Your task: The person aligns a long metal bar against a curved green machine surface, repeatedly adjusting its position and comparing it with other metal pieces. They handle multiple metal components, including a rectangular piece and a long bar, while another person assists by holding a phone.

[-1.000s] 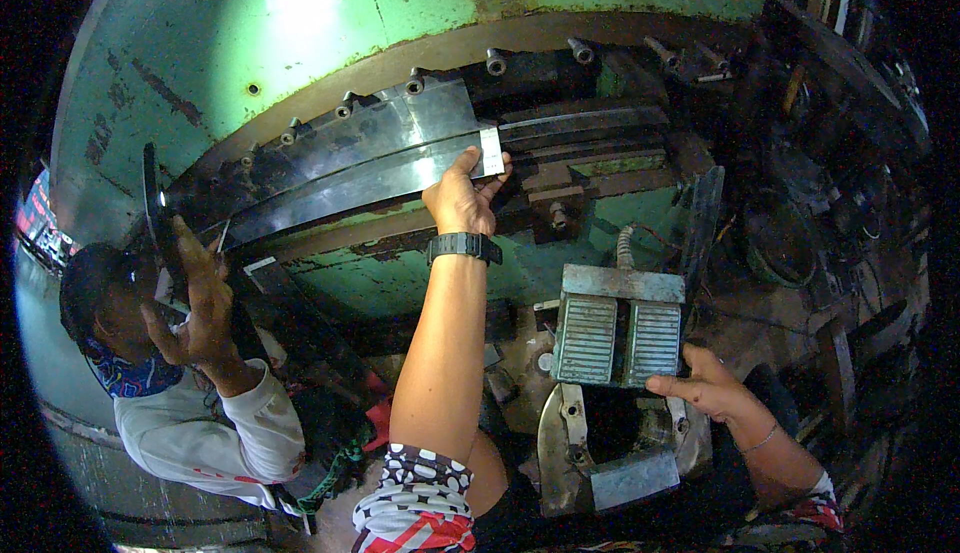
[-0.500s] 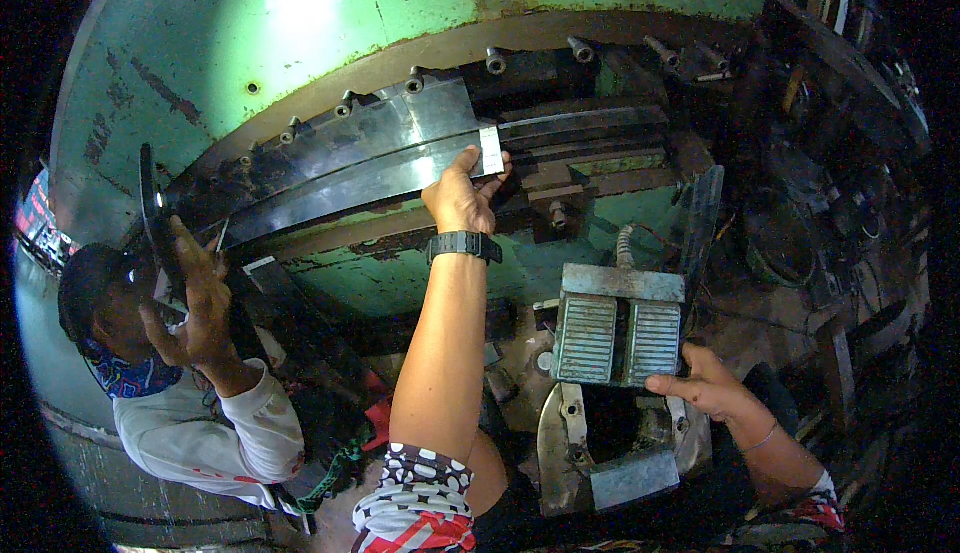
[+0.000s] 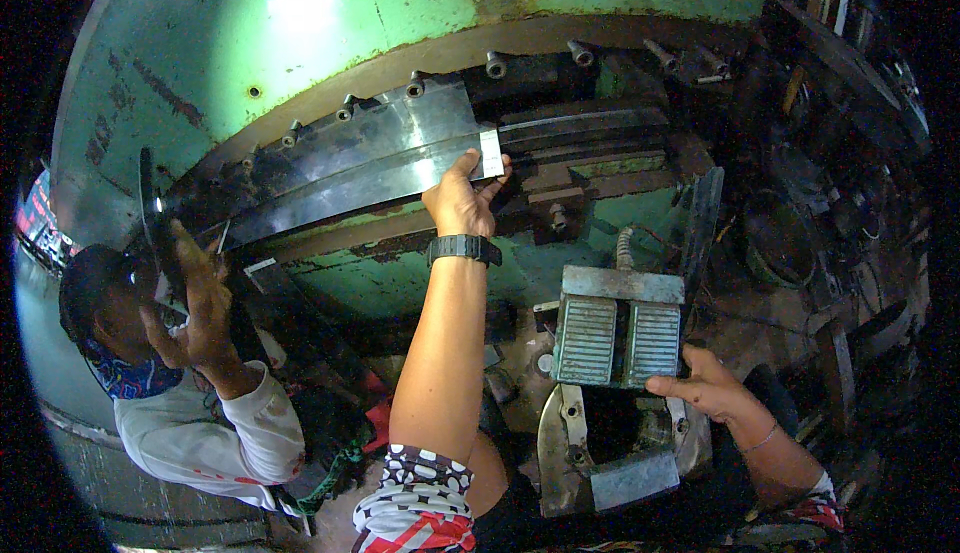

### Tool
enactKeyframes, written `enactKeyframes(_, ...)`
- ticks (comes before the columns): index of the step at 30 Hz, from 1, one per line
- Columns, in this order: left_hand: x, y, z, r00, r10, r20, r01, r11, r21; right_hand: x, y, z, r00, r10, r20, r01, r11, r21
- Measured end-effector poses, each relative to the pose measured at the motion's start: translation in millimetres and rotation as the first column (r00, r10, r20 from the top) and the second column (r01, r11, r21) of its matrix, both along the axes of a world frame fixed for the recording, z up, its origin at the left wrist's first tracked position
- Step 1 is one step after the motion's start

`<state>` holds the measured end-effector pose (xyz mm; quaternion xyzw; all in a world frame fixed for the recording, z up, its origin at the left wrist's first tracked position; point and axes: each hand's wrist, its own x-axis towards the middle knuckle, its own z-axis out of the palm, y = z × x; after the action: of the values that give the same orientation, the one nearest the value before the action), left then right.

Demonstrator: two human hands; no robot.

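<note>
My left hand (image 3: 462,193) is closed on the near right corner of a shiny metal sheet (image 3: 375,173), thumb on top and fingers beneath. By my thumb, a small white label-like strip (image 3: 491,153) lies over the sheet's right edge. The sheet lies in the press brake's dark tooling, below the green machine body (image 3: 330,33). At the lower right, my right hand (image 3: 710,388) grips the lower right corner of a two-pedal foot switch (image 3: 620,328), its thumb along the lower edge. Some of its fingers are hidden behind the switch.
On the left, a co-worker (image 3: 210,423) in a white sleeve raises a hand (image 3: 200,298) near the sheet's far end. Bolts (image 3: 495,65) line the machine. Beneath the foot switch stands a worn metal frame (image 3: 555,453). Dark clutter fills the right side.
</note>
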<state>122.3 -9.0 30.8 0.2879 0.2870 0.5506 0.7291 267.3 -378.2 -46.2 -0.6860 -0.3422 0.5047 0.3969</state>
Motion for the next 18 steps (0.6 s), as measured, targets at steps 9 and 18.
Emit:
enactKeyframes(9, -0.5, 1.3, -2.2, 0.999, 0.002, 0.049, -0.002, 1.0, -0.01, -2.3, 1.9, 6.3, 1.0, 0.001, 0.004, -0.001, 1.0, 0.008)
enactKeyframes(18, -1.5, -3.5, 1.6, 0.999, 0.0, 0.041, 0.0, 1.0, -0.002, -0.2, -0.7, 3.6, 1.0, -0.012, -0.004, 0.012, 1.0, -0.022)
